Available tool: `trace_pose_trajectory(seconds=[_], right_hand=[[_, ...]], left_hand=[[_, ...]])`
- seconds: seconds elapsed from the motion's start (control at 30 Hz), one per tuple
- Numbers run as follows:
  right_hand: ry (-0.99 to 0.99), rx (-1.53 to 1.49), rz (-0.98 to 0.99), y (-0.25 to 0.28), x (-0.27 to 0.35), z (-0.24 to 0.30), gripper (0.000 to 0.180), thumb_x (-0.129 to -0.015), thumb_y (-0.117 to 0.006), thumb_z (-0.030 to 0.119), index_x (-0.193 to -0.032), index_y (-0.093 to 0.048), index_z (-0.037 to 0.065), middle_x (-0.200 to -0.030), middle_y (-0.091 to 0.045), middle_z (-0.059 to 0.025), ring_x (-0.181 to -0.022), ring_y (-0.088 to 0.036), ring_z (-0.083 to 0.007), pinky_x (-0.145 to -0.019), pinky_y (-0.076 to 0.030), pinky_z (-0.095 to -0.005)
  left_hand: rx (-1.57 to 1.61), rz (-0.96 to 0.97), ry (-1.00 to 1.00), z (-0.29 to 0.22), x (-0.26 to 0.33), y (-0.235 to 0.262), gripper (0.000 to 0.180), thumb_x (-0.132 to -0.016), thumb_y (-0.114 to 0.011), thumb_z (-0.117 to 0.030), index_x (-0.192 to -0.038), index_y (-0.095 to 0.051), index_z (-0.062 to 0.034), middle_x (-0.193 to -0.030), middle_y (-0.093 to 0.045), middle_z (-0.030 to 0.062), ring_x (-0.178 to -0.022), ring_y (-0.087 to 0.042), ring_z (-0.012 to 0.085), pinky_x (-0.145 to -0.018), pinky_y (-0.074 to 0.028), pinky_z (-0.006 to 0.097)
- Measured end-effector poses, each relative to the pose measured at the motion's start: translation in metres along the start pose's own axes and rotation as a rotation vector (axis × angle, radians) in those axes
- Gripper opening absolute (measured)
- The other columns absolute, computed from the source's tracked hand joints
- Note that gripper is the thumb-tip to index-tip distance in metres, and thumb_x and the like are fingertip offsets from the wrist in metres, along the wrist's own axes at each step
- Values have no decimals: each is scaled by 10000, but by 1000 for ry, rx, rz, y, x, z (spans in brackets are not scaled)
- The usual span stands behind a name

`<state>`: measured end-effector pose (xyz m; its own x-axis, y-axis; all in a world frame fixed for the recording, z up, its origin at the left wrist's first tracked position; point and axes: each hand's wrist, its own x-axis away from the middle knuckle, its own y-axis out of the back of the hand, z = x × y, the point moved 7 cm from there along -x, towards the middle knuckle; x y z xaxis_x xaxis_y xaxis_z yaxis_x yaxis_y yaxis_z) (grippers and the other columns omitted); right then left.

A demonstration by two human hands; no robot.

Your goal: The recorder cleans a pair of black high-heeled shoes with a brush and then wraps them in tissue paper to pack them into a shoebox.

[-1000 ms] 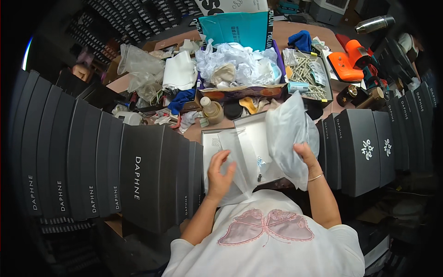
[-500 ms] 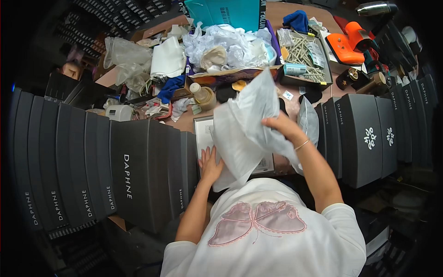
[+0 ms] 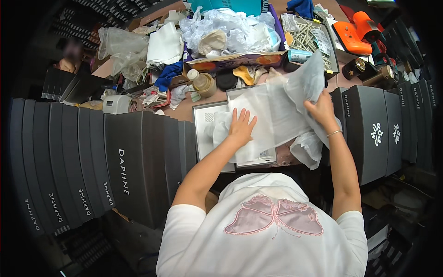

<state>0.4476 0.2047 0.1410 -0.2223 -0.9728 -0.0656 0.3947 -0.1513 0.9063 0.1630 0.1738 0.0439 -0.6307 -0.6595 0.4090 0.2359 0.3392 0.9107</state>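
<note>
My left hand [image 3: 241, 128] lies with fingers spread on a sheet of thin white tissue paper [image 3: 288, 117]. The sheet covers much of a shallow open box [image 3: 200, 134] with a white inside and dark rim, and a second such tray [image 3: 267, 159] partly beside it. Off to the right, my right hand [image 3: 321, 111] is closed on the crumpled, raised end of the paper. Whether anything is wrapped inside that end cannot be seen. Just below it, another crumpled white paper piece [image 3: 308, 150] hangs at the table's near edge.
Dark shoe boxes stand in rows at the left [image 3: 127, 157] and right [image 3: 364, 134]. Behind are a carton of crumpled paper [image 3: 230, 37], a box of pale sticks [image 3: 304, 37], a bottle [image 3: 200, 81], an orange device [image 3: 353, 37] and dark jars [image 3: 355, 68]. A person [image 3: 69, 60] is far left.
The paper has swung down and right, from upright to spread over the trays. My right hand moved right with its end; my left hand moved up and right onto the sheet.
</note>
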Motion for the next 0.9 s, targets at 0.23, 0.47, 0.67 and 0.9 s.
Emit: trace_pose_trajectory(seconds=[0.23, 0.47, 0.67, 0.9], right_hand=[[10, -1407, 156, 108, 42, 116, 660, -689, -708, 227, -1236, -487, -69, -1142, -597, -135, -1026, -608, -236, -894, -491, -347], [-140, -1106, 820, -109, 94, 137, 642, -672, -732, 324, -1133, -562, -89, -1062, -640, -137, -932, -622, -208, -803, -496, -317], [109, -240, 722, -227, 123, 124, 673, -653, -730, 390, -1068, -564, -112, -1002, -626, -325, -944, -636, -413, -813, -509, -422], [-68, -685, 663, -204, 111, 94, 580, -722, -685, 258, -1174, -558, -82, -1047, -657, -206, -975, -635, -297, -868, -487, -357]], left_hand=[[115, -55, -87, 3, -18, -52, 743, -711, -758, -329, -1365, -448, -166, -1420, -403, 204, -1377, -287, 353, -1060, -299, 553], [485, -868, 295, 66, 99, 92, 375, -784, -593, -67, -1151, -590, 8, -1239, -551, 211, -1227, -435, 427, -1026, -369, 472], [1787, -557, 604, 61, 99, -81, 442, -891, -655, -186, -1254, -505, 18, -1215, -560, 170, -1149, -524, 255, -961, -413, 355], [1936, -842, 684, 101, 124, -49, 275, -879, -656, -112, -1102, -566, 22, -1027, -646, 75, -874, -609, 131, -756, -486, 278]])
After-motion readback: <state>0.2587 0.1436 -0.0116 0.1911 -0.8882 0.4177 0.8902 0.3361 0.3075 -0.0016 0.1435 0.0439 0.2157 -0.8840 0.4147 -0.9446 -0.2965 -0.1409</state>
